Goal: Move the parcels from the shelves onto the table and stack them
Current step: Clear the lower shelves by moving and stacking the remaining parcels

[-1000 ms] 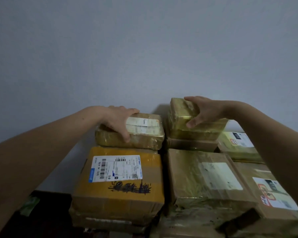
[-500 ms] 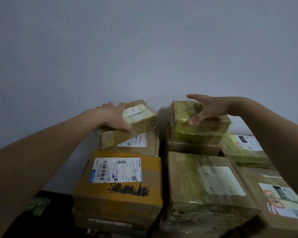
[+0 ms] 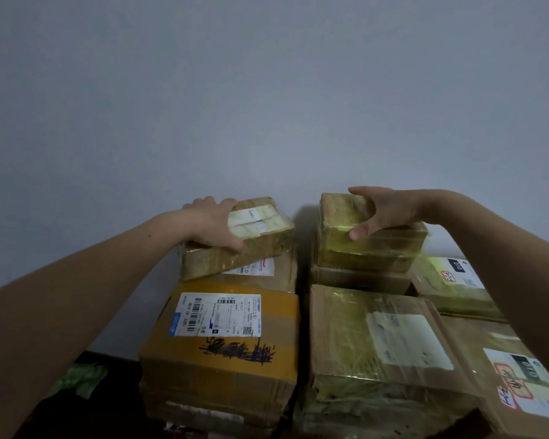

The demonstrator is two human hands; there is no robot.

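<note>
The left hand (image 3: pixel 214 224) clamps the small taped parcel (image 3: pixel 260 242) at the far left. Its fingers go over the far edge and its thumb lies on the near face, holding the parcel tilted on the labelled box (image 3: pixel 279 270) beneath, probably to square it. The right hand (image 3: pixel 384 210) lies spread and unclenched across the far-right parcel (image 3: pixel 377 248) — likely steadying that stack.
</note>
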